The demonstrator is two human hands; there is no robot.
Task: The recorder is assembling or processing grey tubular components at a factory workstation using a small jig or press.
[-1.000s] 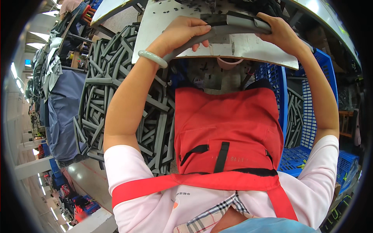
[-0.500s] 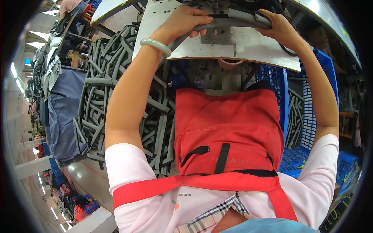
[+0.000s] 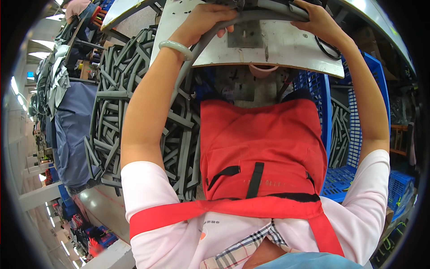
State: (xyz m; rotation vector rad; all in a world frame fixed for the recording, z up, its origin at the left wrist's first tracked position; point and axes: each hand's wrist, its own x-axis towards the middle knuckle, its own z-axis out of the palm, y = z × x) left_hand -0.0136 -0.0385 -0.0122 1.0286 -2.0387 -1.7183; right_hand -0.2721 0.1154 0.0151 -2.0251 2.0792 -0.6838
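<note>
A long grey padded strip (image 3: 264, 16) arches over the white worktable (image 3: 286, 49), close to a small metal machine part (image 3: 240, 3) at the top edge. My left hand (image 3: 209, 20) is closed on its left stretch, thumb side toward the metal part. From there the strip runs down past the bangled wrist and over the table's near edge. My right hand (image 3: 317, 22) grips the strip's right end, where a folded layer shows. Some of the fingers on both hands are hidden behind the strip or cut off by the frame.
Left of my lap lies a large heap of grey strips (image 3: 112, 121). At my right stands a blue plastic crate (image 3: 326, 116) with more strips inside. A pinkish bowl (image 3: 262, 71) sits below the table edge. A blue-grey cloth (image 3: 74, 130) covers something farther left.
Both hands have moved slightly up and left in the picture, carrying the strip closer to the metal part. Its trailing length shows more along the left forearm. The whole view has shifted a little.
</note>
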